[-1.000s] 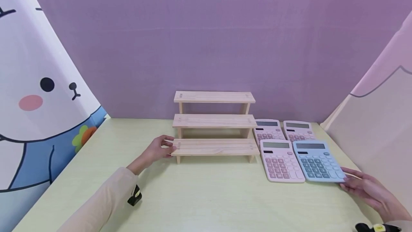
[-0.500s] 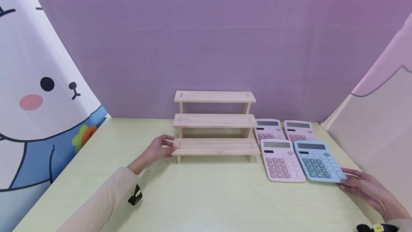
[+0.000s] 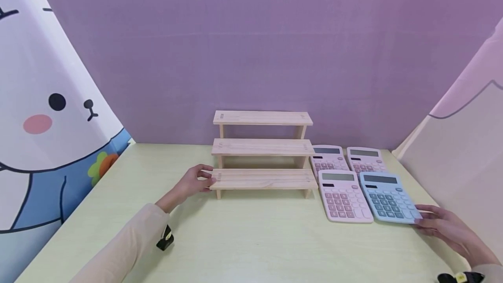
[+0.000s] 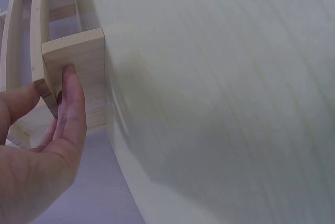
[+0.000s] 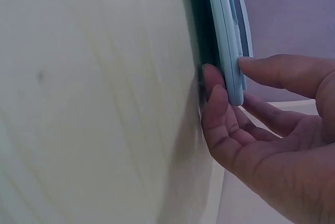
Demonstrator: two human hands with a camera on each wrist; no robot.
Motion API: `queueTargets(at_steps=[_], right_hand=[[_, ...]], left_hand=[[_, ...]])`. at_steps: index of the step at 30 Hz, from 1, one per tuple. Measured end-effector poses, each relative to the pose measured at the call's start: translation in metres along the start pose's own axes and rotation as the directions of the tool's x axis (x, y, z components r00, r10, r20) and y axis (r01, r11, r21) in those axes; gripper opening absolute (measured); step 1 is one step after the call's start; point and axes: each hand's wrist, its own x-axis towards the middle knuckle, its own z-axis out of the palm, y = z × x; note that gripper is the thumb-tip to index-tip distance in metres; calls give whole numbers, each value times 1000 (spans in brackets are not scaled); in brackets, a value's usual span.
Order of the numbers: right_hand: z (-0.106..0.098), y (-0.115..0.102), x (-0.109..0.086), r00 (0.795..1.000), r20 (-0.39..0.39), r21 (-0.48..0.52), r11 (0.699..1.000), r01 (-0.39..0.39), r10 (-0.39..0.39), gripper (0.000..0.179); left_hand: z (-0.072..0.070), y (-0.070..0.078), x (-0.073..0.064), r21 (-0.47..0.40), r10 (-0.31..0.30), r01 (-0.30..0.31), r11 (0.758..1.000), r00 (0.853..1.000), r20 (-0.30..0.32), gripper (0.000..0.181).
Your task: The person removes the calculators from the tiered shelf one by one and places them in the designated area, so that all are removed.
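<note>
A three-step wooden display stand (image 3: 263,180) stands in the middle of the table. My left hand (image 3: 192,182) grips the left end of its lowest step; in the left wrist view the thumb is on top and the fingers (image 4: 75,103) are curled beneath the board. At the right lies a blue calculator (image 3: 389,198), its lower right corner pinched by my right hand (image 3: 448,230). The right wrist view shows the thumb (image 5: 282,72) on the calculator's face and fingertips under its raised near edge. A pink calculator (image 3: 343,195) lies flat beside it.
Two more pink calculators (image 3: 328,156) lie behind the front pair, close to the stand's right side. A purple backdrop (image 3: 259,47) rises behind the table (image 3: 251,239). A cartoon-printed cloth (image 3: 51,143) hangs at the left, a pale panel (image 3: 463,156) at the right.
The right hand and the blue calculator's near edge have shifted very slightly. The left hand keeps its grip on the stand, and the other calculators stay in place.
</note>
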Motion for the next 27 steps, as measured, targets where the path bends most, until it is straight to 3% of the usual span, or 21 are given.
queueTargets(at_steps=[3, 12, 17, 27], right_hand=[[2, -5, 0, 1000, -18, -110, 994, -25, 23, 65], [5, -8, -1, 999, -50, -242, 970, -2, -10, 61], [5, -3, -2, 997, -53, -270, 962, 42, -58, 58], [2, -3, -3, 996, -53, -322, 945, 57, -78, 59]], left_hand=[[0, -1, 0, -3, -11, 11, 1000, 1000, -11, 44], [2, -2, -1, 18, -18, 19, 1000, 1000, -19, 44], [2, -1, -1, 19, -25, 26, 999, 999, -26, 43], [2, 0, -1, 15, -21, 21, 1000, 999, -28, 43]])
